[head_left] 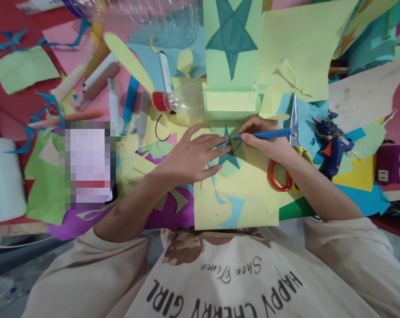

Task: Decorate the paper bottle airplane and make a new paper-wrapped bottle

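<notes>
My right hand (261, 134) is closed round a blue marker pen (274, 133), its tip touching down near a blue star (233, 160) on light green paper. Spread flat over the left part of that star, my left hand (200, 152) has its fingers apart and covers some of its points. Under both lies a pale yellow sheet (243, 198) with blue paper scraps on it. A larger teal star (232, 37) shows on the green paper beyond my hands. Just right of my right hand lie scissors (294, 128) with a red and yellow handle.
A clear plastic bottle (188, 101) with a red cap lies beyond my left hand, near several markers (130, 99). At left are a blurred-out phone (90, 163) and a white object (4, 181). A blue glue gun (334, 154) and a purple box (394, 163) sit at right.
</notes>
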`<state>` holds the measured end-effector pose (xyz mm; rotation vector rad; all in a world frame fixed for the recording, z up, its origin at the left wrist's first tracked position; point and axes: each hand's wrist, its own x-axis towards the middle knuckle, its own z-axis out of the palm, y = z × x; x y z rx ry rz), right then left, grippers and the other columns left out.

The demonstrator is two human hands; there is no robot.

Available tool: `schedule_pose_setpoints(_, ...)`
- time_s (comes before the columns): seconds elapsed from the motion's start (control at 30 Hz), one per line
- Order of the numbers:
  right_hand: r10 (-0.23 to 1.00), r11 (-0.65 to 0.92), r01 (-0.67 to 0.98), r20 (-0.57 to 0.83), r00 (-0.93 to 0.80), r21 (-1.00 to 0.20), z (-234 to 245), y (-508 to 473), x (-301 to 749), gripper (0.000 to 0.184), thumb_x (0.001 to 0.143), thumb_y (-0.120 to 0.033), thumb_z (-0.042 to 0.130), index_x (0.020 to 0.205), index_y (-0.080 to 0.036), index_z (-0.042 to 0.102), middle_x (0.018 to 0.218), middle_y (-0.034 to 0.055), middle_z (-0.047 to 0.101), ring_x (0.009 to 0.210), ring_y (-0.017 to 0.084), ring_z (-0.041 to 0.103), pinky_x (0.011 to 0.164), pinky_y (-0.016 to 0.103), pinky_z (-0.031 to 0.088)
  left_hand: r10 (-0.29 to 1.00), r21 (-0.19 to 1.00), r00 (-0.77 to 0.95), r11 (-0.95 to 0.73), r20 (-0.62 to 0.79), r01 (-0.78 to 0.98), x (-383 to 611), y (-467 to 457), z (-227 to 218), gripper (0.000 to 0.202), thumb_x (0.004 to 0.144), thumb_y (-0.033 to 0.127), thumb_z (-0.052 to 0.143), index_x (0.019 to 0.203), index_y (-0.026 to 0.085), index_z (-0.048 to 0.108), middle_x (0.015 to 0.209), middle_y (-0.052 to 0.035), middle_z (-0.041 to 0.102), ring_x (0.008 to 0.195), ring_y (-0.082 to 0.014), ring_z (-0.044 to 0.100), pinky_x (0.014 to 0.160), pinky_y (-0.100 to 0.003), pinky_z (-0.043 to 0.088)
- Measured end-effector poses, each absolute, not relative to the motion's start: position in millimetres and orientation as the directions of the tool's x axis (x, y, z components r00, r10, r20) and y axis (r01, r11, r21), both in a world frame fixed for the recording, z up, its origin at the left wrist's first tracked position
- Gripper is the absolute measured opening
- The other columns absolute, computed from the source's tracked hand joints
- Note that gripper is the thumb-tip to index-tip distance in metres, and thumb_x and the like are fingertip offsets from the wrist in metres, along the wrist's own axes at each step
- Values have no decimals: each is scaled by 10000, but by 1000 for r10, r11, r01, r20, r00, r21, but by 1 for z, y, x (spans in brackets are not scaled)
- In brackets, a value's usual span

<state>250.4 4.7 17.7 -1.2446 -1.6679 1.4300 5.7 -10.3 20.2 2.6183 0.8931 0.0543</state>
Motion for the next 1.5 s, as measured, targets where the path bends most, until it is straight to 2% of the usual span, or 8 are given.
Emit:
schedule_pose_setpoints(0.1, 918, -41, 289, -150, -366, -956, 16, 4, 249, 212, 843, -402, 706, 821, -213, 612, 763, 2, 608, 704, 147, 544, 659, 315, 432, 584, 382, 809, -734, -67, 561, 6, -10, 18, 434, 1002, 373, 472, 1392, 233, 602, 1511, -128, 541, 1350, -338, 543, 1126, -526, 411)
schedule_pose_setpoints(0.17, 921, -46, 309, -161, -356, -950, 17, 3, 248, 216, 830, -394, 716, 793, -213, 606, 748, -2, 602, 704, 145, 541, 674, 320, 423, 601, 402, 799, -723, -35, 562, 6, -9, 16, 411, 986, 368, 514, 1355, 239, 642, 1496, -137, 551, 1323, -354, 561, 1093, -518, 445)
schedule_pose_setpoints(0.4, 902, -19, 295, -144, -406, -955, 21, 6, 245, 311, 816, -469, 721, 761, -203, 569, 691, -20, 542, 651, 121, 469, 632, 308, 375, 605, 383, 796, -733, -11, 563, 5, -10, 15, 407, 990, 392, 506, 1350, 265, 646, 1481, -121, 567, 1307, -325, 568, 1090, -495, 445)
schedule_pose_setpoints(0.6, 895, 5, 332, -144, -421, -943, 17, 6, 245, 204, 845, -354, 670, 751, -206, 564, 676, -17, 535, 652, 116, 455, 636, 308, 360, 588, 358, 807, -764, 46, 536, 3, -10, 13, 403, 998, 381, 497, 1348, 247, 646, 1450, -136, 591, 1276, -324, 593, 1053, -490, 474)
schedule_pose_setpoints(0.77, 881, 23, 358, -151, -449, -934, 15, 4, 247, 192, 864, -323, 637, 739, -203, 555, 697, -17, 555, 684, 127, 487, 645, 297, 378, 569, 344, 815, -791, 107, 507, 2, -9, 10, 379, 1003, 372, 501, 1306, 223, 673, 1412, -155, 614, 1240, -334, 619, 1012, -496, 501)
schedule_pose_setpoints(0.97, 907, 12, 326, -127, -401, -945, 17, 6, 245, 279, 842, -426, 684, 727, -213, 543, 645, -29, 489, 671, 129, 469, 627, 299, 360, 590, 374, 804, -763, 72, 527, 2, -9, 11, 388, 1000, 382, 499, 1331, 253, 655, 1445, -126, 596, 1266, -323, 600, 1052, -498, 479)
schedule_pose_setpoints(1.17, 891, 16, 363, -151, -429, -932, 15, 4, 247, 187, 859, -301, 632, 724, -204, 545, 675, -20, 525, 674, 120, 466, 647, 298, 366, 594, 404, 803, -749, 57, 525, 3, -9, 11, 390, 991, 387, 513, 1324, 249, 661, 1446, -132, 595, 1272, -339, 594, 1056, -517, 477)
schedule_pose_setpoints(1.5, 922, 50, 360, -96, -376, -931, 14, 5, 245, 217, 838, -348, 626, 718, -214, 506, 638, -41, 487, 642, 112, 448, 620, 283, 356, 582, 367, 808, -773, 89, 517, 2, -9, 9, 393, 998, 386, 491, 1323, 244, 661, 1435, -132, 602, 1247, -329, 611, 1038, -508, 490)
